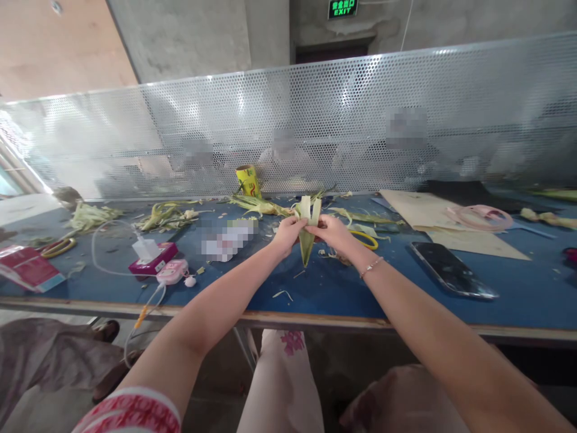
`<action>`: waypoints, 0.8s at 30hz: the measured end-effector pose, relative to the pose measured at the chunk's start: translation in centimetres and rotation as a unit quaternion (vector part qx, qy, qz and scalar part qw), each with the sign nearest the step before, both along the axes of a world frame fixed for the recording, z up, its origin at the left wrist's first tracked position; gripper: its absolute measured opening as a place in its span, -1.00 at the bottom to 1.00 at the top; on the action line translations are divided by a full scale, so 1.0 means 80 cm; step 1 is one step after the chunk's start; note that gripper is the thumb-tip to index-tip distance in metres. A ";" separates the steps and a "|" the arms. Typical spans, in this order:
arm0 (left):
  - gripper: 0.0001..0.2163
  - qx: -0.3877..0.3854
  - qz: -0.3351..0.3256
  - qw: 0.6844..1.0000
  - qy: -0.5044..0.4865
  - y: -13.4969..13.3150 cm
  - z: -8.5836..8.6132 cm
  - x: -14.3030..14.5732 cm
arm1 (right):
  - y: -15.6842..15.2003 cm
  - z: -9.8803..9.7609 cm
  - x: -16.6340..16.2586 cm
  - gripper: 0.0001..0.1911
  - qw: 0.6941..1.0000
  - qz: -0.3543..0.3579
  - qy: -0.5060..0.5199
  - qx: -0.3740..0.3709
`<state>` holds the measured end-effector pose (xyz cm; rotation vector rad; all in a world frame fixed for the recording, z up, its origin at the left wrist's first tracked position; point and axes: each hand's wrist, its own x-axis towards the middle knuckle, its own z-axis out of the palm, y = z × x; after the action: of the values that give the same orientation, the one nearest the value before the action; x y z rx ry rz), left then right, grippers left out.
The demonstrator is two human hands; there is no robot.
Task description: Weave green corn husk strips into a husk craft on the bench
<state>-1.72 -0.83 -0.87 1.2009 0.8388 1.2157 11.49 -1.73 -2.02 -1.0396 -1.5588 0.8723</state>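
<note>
Between my two hands is a pale green corn husk [307, 245], its pointed end hanging down and its wide strips standing up. My left hand [288, 234] pinches the husk's left side, fingers closed. From the other side my right hand [332, 233], with a bracelet at the wrist, also has its fingers closed on the husk. Behind my hands, more husk leaves [259, 205] lie on the blue tabletop [279, 282]. Close to my right hand is a yellow ring [364, 240], partly hidden, perhaps a tape roll or scissor handle.
A phone [451, 270] and beige sheets [469, 231] lie at right. A charger [148, 249] on a purple box and a pink case [172, 272] with cables sit at left. Behind them stand a yellow tube [249, 180] and a perforated metal screen [315, 120]; people are dimly visible beyond.
</note>
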 end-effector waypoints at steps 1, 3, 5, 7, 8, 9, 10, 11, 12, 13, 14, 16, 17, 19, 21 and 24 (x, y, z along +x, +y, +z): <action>-0.84 0.002 0.014 1.000 0.001 0.001 0.000 0.000 | 0.000 0.001 0.000 -0.77 1.000 0.000 0.004 0.001; -0.83 -0.001 0.035 0.999 0.005 0.003 0.000 0.001 | 0.000 0.003 0.000 -0.78 1.000 -0.007 0.006 0.008; -0.82 -0.009 0.047 0.999 0.008 0.004 0.000 0.002 | -0.001 0.005 -0.001 -0.77 1.000 -0.021 0.007 0.020; -0.81 -0.016 0.054 0.998 0.008 0.005 0.001 0.003 | -0.002 0.006 -0.001 -0.79 0.998 -0.038 0.002 0.045; -0.81 -0.020 0.056 0.998 0.005 0.005 0.002 0.003 | -0.002 0.006 0.000 -0.81 0.997 -0.041 -0.004 0.063; -0.82 -0.024 0.058 0.998 -0.001 0.004 0.002 0.002 | -0.003 0.006 0.000 -0.83 0.996 -0.040 -0.011 0.082; -0.84 -0.030 0.060 0.998 -0.007 0.004 0.003 0.002 | -0.005 0.006 0.000 -0.84 0.994 -0.037 -0.021 0.103; -0.85 -0.035 0.061 0.997 -0.012 0.003 0.004 0.001 | -0.006 0.007 0.000 -0.85 0.992 -0.032 -0.031 0.122; -0.86 -0.037 0.061 0.997 -0.016 0.003 0.004 0.001 | -0.008 0.007 0.001 -0.84 0.989 -0.029 -0.041 0.139; -0.86 -0.036 0.061 0.997 -0.016 0.003 0.005 0.000 | -0.009 0.008 0.001 -0.84 0.986 -0.028 -0.050 0.154; -0.85 -0.031 0.061 0.998 -0.014 0.003 0.004 -0.001 | -0.010 0.008 0.000 -0.84 0.984 -0.027 -0.058 0.166; -0.83 -0.018 0.057 0.998 -0.010 0.005 0.002 -0.002 | -0.012 0.008 -0.002 -0.84 0.983 -0.018 -0.058 0.171; -0.82 -0.012 0.056 0.998 -0.011 0.006 0.001 -0.002 | -0.011 0.007 -0.003 -0.83 0.985 -0.013 -0.049 0.165; -0.81 -0.006 0.067 0.998 -0.009 0.010 -0.002 -0.001 | -0.009 0.004 -0.007 -0.77 0.990 -0.008 -0.030 0.138; -0.80 -0.001 0.086 0.996 0.004 0.012 -0.005 -0.001 | -0.006 0.000 -0.010 -0.72 0.995 -0.011 -0.026 0.098; -0.78 0.010 0.110 0.994 0.026 0.013 -0.005 0.000 | -0.004 -0.004 -0.014 -0.76 0.999 0.001 -0.035 0.035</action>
<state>-1.68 0.19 -1.27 1.1823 1.0202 1.3774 10.38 -2.04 -2.33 -1.0274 -1.6382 0.7837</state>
